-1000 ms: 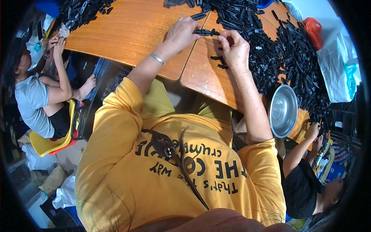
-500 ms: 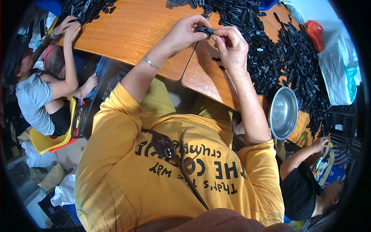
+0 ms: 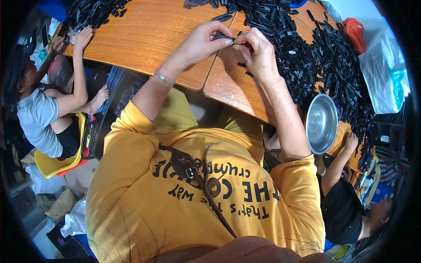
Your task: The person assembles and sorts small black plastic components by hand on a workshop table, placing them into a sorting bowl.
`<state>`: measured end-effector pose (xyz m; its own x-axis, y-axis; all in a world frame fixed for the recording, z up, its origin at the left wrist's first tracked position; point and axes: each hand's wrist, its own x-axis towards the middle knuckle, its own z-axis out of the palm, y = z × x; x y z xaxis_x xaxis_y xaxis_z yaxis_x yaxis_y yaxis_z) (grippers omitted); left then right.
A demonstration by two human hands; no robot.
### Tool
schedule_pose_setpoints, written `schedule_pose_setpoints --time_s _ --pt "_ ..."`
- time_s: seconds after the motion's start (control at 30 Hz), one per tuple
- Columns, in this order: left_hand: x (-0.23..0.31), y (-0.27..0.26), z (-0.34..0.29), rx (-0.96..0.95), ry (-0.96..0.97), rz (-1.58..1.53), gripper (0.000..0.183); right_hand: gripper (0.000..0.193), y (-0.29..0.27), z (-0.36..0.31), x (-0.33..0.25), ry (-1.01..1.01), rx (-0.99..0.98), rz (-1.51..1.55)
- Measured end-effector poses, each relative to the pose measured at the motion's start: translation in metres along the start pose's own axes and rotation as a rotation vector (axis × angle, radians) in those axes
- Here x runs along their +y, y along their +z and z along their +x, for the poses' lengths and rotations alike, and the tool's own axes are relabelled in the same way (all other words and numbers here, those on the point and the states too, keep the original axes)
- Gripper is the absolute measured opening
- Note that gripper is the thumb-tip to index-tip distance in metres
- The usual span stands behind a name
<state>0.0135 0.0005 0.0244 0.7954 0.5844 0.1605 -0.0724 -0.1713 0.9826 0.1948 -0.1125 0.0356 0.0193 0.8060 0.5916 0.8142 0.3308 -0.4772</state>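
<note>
Pinching the small black part (image 3: 225,37) between my left hand (image 3: 205,43) and right hand (image 3: 259,51), close together over the surface (image 3: 140,39), I could drop it if either grip slackens.

We've got the table (image 3: 144,41) in front of us, one parts heap (image 3: 94,13) far left, a second heap (image 3: 344,76) down the right. Bowl (image 3: 322,125)'s right of our right hand (image 3: 261,55), bag (image 3: 380,72)'s right of that second heap. Co-worker (image 3: 39,114) left, another worker (image 3: 344,215) right.
</note>
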Motion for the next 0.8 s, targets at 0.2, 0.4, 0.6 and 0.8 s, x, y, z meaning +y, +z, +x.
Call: schedule_pose_setpoints --time_s 0.2,0.4,0.6,0.8 --pt "-0.003 -0.003 -0.032 0.068 0.102 0.218 0.019 0.037 0.030 -0.005 -0.005 0.386 -0.173 0.090" --pt "0.008 -0.063 -0.107 0.005 -0.216 0.257 0.022 0.033 0.086 -0.015 -0.043 0.503 -0.515 0.597" --pt "0.055 -0.137 -0.176 -0.243 -0.189 0.976 0.017 0.008 0.032 0.006 0.027 0.214 -0.234 -0.193" --pt "0.005 -0.090 -0.054 0.190 -0.026 0.730 0.022 0.031 0.020 0.032 0.075 -0.088 -0.421 -0.519"
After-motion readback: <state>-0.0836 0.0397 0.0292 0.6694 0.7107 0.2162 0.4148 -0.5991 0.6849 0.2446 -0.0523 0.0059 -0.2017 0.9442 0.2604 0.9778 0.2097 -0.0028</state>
